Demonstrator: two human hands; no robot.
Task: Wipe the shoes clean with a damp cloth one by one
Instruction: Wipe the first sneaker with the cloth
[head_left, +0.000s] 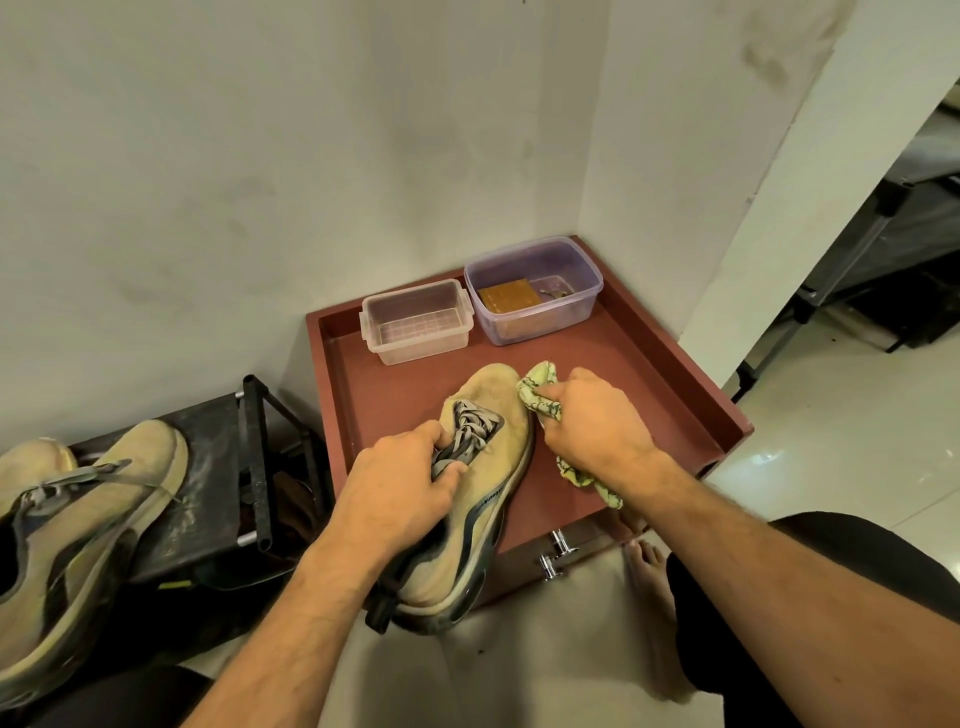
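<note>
Tan shoe (488, 441) at frame centre, toe pointing to 12 o'clock, heel hanging past the near edge of a red-brown tray-topped cabinet (675, 374). Left hand (400, 483) grips the shoe at its opening, fingers curled in among the grey laces (470, 434), thumb on the outer side. Right hand (597, 421) sits at 3 o'clock of the shoe, fingers closed around a bunched green-patterned cloth (537, 392); the cloth's upper wad touches the toe's right side, and a tail of it hangs out below the wrist at 5 o'clock.

On the tray toward 12 o'clock: a clear lidless plastic box (418, 322), and just beside it at its 2 o'clock a purple-tinted tub (532, 291) with a brown square object lying inside.

At 9 o'clock of the frame, a second tan shoe (98, 519) rests on a dusty black rack (208, 467); another toe shows behind it, partly cut off.

Bare foot (649, 571) on the pale floor at 5 o'clock, beside the cabinet's chrome handles (556, 556).
</note>
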